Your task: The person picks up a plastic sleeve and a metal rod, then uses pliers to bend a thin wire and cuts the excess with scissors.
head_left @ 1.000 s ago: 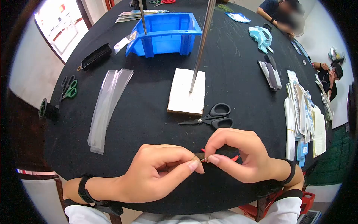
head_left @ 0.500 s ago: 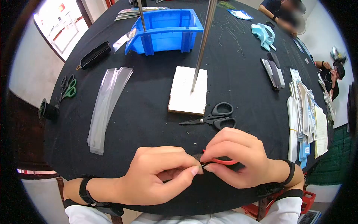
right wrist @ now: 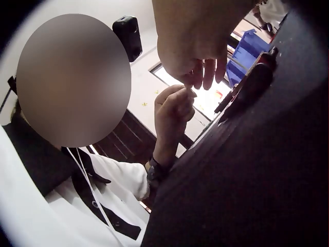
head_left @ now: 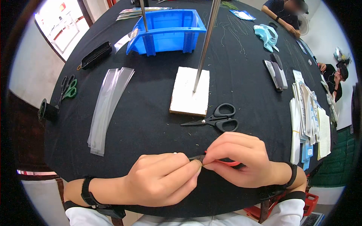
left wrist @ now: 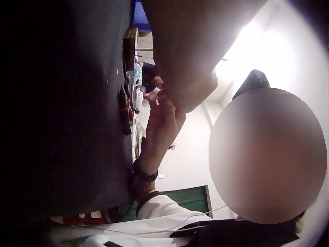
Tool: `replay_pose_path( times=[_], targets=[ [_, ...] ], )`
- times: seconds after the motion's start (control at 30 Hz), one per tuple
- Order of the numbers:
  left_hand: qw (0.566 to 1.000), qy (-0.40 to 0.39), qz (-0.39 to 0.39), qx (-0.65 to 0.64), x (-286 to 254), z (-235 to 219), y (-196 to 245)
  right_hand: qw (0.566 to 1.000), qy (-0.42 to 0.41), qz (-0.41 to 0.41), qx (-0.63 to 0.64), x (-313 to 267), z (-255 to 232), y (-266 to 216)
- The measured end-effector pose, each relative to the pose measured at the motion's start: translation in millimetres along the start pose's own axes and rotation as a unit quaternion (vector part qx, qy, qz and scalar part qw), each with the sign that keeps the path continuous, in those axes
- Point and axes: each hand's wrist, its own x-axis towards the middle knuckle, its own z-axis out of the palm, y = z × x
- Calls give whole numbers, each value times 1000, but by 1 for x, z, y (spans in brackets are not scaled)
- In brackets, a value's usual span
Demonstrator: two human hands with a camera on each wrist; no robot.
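Head view: left hand [head_left: 162, 180] and right hand [head_left: 241, 160] fingers pinch a small metal piece [head_left: 201, 162] between fingertips; red-handled tool [head_left: 226, 163] under right fingers. Keep pinch steady, close to counter [head_left: 151, 113].

Round table [head_left: 151, 113] under black cloth; white walls behind, bright window [head_left: 56, 22] far left beyond the fingertips, dark wooden chair [head_left: 26, 124] at left edge.

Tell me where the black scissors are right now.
In the head view the black scissors lie on the black table, just right of centre, between the white block and the right hand.
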Motion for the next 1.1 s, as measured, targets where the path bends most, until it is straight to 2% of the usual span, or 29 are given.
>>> replay_pose_path(
  times=[0.1,0.33,0.43,0.53,0.8,0.83,0.93,1.03,1.1],
  targets=[
    [1000,11,24,5,-2,2,-2,999,-19,25,27,2,-1,-2],
    [999,-21,33,28,-1,-1,-1,994,-57,74,64,2,-7,-1],
    [998,-33,40,37,-2,-1,-3,995,-62,63,38,1,-6,0],
    [997,-41,42,45,-1,-2,-2,999,-27,-8,-26,1,-1,2],
    [997,-38,23,59,-1,-2,-3,1000,-18,10,-6,1,-2,1],
    [998,-29,6,52,-1,-2,-4,1000,-16,18,-5,2,-4,-1],
    [998,6,-52,28,0,-3,-7,993,-76,56,-77,3,-11,-6],
    [991,58,-119,-9,2,-6,-9,951,-174,29,-254,-3,-11,-5],
    [983,68,-169,-38,2,-11,-10,938,-213,32,-272,-9,-15,-6]
  ],
)
